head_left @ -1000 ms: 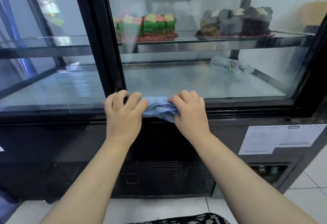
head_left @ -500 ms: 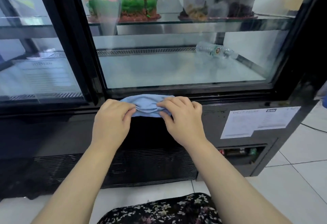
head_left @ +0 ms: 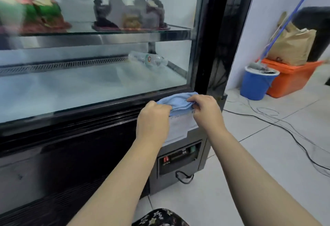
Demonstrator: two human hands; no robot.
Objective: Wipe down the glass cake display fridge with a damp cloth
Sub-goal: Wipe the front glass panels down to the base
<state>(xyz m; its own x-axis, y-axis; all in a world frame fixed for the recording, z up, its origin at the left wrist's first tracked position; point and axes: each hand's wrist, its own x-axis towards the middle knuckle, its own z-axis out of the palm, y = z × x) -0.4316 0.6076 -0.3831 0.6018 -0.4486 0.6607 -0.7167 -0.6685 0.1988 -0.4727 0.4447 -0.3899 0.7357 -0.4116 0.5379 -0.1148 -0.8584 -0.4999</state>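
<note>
The glass cake display fridge (head_left: 100, 86) fills the left and middle of the view, with a black frame and a misted front pane. A light blue cloth (head_left: 178, 101) lies bunched on the black ledge below the glass, near the fridge's right corner. My left hand (head_left: 153, 118) grips the cloth's left end with curled fingers. My right hand (head_left: 205, 109) pinches its right end. Both hands sit side by side against the lower frame.
Cakes (head_left: 128, 14) stand on the upper glass shelf and a plastic bottle (head_left: 148, 59) lies on the lower floor. A blue bucket (head_left: 257, 84) with a mop, an orange crate (head_left: 294, 79) and a paper bag stand at right. Black cables (head_left: 278, 124) cross the white tiles.
Both hands have slid the cloth rightward along the bottom frame, from the centre post to the right corner. My view has swung right, bringing the bucket and crate into sight.
</note>
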